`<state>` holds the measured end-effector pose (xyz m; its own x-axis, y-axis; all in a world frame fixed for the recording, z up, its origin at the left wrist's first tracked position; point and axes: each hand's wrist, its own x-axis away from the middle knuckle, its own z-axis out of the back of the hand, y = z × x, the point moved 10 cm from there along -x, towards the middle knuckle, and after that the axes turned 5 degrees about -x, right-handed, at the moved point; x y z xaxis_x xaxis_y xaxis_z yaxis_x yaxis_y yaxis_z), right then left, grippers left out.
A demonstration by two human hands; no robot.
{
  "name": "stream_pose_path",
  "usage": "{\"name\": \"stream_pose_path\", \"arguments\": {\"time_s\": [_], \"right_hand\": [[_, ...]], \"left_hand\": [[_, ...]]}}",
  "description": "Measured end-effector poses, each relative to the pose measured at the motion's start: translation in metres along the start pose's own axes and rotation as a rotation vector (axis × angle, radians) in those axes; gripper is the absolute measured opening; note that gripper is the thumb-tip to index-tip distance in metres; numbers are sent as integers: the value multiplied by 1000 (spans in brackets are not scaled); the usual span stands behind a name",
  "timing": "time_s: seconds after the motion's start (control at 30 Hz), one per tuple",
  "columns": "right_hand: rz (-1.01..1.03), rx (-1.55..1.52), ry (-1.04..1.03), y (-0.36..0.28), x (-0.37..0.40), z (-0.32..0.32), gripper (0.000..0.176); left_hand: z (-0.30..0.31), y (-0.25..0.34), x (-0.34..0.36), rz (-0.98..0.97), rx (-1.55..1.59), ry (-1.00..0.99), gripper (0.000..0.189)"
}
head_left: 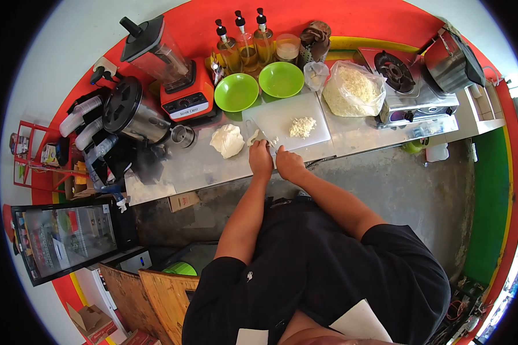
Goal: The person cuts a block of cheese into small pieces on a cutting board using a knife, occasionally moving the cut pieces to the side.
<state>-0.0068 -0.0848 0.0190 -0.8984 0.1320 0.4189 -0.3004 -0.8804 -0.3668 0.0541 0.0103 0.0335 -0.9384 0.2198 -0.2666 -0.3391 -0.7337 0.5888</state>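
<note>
Pale piece (253,137): at cutting board's (282,109) near-left corner, your left hand (261,159) closed on its end, presumably to steady it. Your right hand (289,164) grips the knife (264,133); chopped heap (303,127) sits toward the right edge, likely leaving blade room.

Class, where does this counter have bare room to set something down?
Bare: the counter in front of the metal cup; its patch right of the cutting board, in front of the filled bag; the board's back, behind the chopped pile. Crowded: the board's front left, near the left hand and right hand; the back row of blender, green bowls and bottles.
</note>
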Motion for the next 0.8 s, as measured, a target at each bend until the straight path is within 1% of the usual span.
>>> {"name": "stream_pose_path", "arguments": {"time_s": [0.17, 0.23, 0.3, 0.43, 0.5, 0.53, 0.6, 0.63, 0.7, 0.73, 0.8], "right_hand": [[-11, -46, 0, 6, 0, -11, 22], [7, -61, 10, 2, -6, -2, 23], [2, -62, 28, -1, -7, 3, 22], [-1, -46, 10, 0, 5, -8, 21], [28, -7, 60, 5, 4, -10, 22], [22, -7, 61, 9, 2, -13, 22], [22, -48, 150, 15, 1, -6, 21], [19, -46, 151, 19, 2, -5, 21], [-109, -43, 186, 46, 4, 4, 20], [-110, -34, 189, 55, 3, 6, 20], [-183, -89, 273, 76, 8, 18, 21]], "left_hand": [[2, 1, 2, -7, 1, -4, 8], [1, 2, -2, -32, -1, 0, 9], [-12, -5, 0, 31, -46, -131, 11], [-6, -1, 6, 17, -78, -101, 12], [1, 11, 7, -62, -92, -32, 12], [1, 12, 7, -65, -88, -35, 12], [0, 6, 6, -37, -57, -53, 12], [0, 6, 7, -38, -53, -54, 12], [-1, 5, 5, -20, -38, -40, 12], [-1, 5, 3, -19, -29, -37, 12], [-8, 4, 0, -1, -34, -84, 11]]}}
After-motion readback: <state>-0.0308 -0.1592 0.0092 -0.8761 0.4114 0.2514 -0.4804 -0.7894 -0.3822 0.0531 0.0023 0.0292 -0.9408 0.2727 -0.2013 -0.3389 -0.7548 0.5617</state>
